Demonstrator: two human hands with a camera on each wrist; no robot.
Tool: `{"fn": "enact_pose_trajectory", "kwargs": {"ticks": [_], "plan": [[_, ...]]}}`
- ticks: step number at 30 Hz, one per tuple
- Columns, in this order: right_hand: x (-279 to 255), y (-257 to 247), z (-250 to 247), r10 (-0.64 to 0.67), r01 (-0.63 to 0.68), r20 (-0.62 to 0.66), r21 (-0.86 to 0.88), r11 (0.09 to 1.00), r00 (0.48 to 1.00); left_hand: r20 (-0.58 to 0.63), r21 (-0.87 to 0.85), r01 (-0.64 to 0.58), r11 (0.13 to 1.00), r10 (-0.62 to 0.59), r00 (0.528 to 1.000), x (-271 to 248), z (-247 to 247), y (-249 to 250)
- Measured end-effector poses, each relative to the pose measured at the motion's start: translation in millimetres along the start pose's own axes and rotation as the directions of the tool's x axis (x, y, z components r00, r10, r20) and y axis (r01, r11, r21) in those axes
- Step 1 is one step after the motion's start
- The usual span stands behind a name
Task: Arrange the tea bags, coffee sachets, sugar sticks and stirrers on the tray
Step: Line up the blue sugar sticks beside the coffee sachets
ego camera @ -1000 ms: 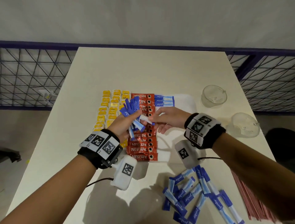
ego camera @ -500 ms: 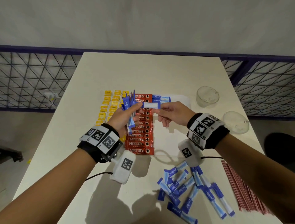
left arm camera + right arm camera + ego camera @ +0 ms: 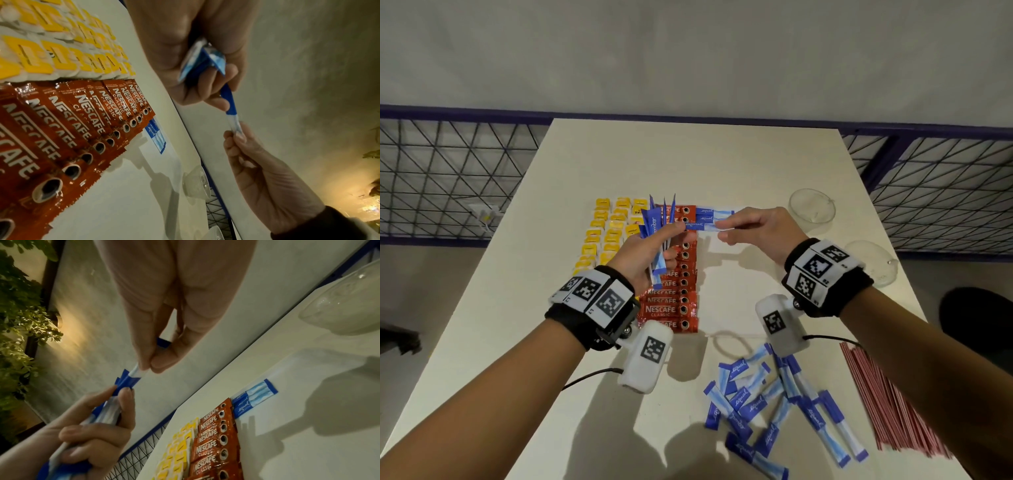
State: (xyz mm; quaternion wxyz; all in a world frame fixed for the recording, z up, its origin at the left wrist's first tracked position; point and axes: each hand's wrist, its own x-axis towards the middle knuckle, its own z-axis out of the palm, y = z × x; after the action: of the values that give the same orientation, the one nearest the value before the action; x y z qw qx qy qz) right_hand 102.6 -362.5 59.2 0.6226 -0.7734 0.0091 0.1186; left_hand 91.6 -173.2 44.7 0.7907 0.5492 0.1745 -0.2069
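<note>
Left hand is gripping a fanned bundle of sugar sticks upright over the red coffee sachets; right hand is pinching the pale end of one sugar stick between thumb and fingertip, its blue end touching the left fingers, so both hands are on it mid-handover. In the head view the tray is barely reading against the white table, so its edges are hard to tell. Already laid: yellow tea bags at 9 o'clock of the sachets, two sugar sticks at 3 o'clock of the top sachets. Loose sugar sticks are lying in a heap at 6 o'clock of the right hand, red stirrers at 4 o'clock, not yet on the tray. Two clear bowls are sitting at 2 o'clock. Risks as I'm reading it: the pinch is only on the stick's tip, so it's likely twisting or slipping on the way down and landing skewed across the laid pair; the bundle is splayed and hanging right over the sachets, so a loosening grip is dropping sticks onto that column and knocking the overlaps apart; the right wrist is passing low over the laid sticks and could be dragging them.
</note>
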Motion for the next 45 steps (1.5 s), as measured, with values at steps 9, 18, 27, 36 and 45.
{"fn": "enact_pose_trajectory", "kwargs": {"ticks": [9, 18, 27, 36, 45], "plan": [[7, 7, -5, 0.086, -0.087, 0.018, 0.119, 0.989, 0.996, -0.057, 0.068, 0.001, 0.998, 0.003, 0.998, 7, -2, -7], [30, 42, -16, 0.311, -0.312, -0.047, -0.001, 0.95, 0.949, -0.086, 0.194, 0.069, 0.979, -0.053, 0.995, 27, -18, -14], [88, 80, -10, 0.417, -0.47, -0.247, -0.218, 0.855, 0.875, -0.091, 0.226, 0.089, 0.97, -0.07, 0.993, 41, -42, -12], [114, 87, -3, 0.368, -0.451, -0.305, -0.274, 0.849, 0.878, -0.066, 0.107, 0.086, 0.991, -0.08, 0.995, 51, -52, -7], [115, 94, 4, 0.332, -0.421, -0.264, -0.464, 0.779, 0.906, -0.022, 0.085, 0.072, 0.994, -0.07, 0.997, 49, -48, -10]]}}
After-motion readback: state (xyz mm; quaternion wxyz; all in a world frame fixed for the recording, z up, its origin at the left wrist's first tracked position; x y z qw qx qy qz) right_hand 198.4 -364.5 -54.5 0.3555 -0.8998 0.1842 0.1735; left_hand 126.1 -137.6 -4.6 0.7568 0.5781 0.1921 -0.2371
